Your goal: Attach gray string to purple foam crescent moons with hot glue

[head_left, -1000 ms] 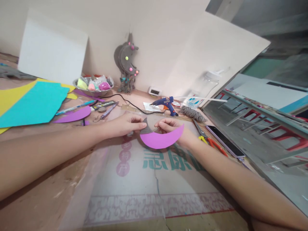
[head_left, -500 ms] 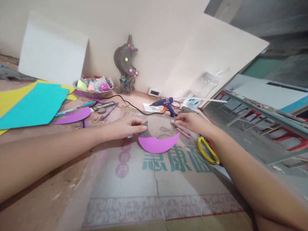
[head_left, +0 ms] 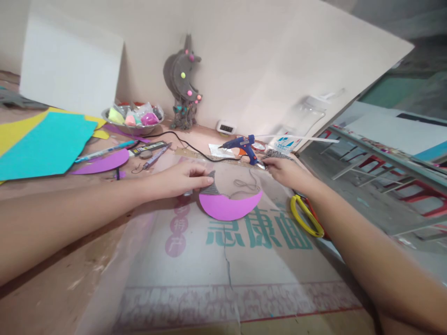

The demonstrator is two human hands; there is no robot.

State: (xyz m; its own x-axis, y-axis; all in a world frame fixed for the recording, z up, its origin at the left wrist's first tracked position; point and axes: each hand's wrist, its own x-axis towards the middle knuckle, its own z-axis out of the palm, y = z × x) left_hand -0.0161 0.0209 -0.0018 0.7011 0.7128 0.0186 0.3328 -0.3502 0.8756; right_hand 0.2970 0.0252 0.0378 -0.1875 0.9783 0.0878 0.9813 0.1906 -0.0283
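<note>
A purple paper crescent lies on the printed plastic sheet, and grey cord covers its upper left end. My left hand pinches that corded end between thumb and fingers. From there a loose tail of cord curls along the crescent's upper edge. My right hand is closed beside the handle of a blue glue gun. A small metal-tipped tool sticks out at its fingertips; the hand hides the rest. Yellow-handled scissors lie below my right wrist.
Behind are a bowl of coloured clay, a grey moon ornament, a small clock and a clear bottle. Turquoise sheet, another purple piece and pens lie left. The glue gun's black cable crosses the table.
My right hand has moved back and right, away from the crescent toward the glue gun. The pink-handled tool that lay under it is out of sight there. My left hand keeps its pinch.
</note>
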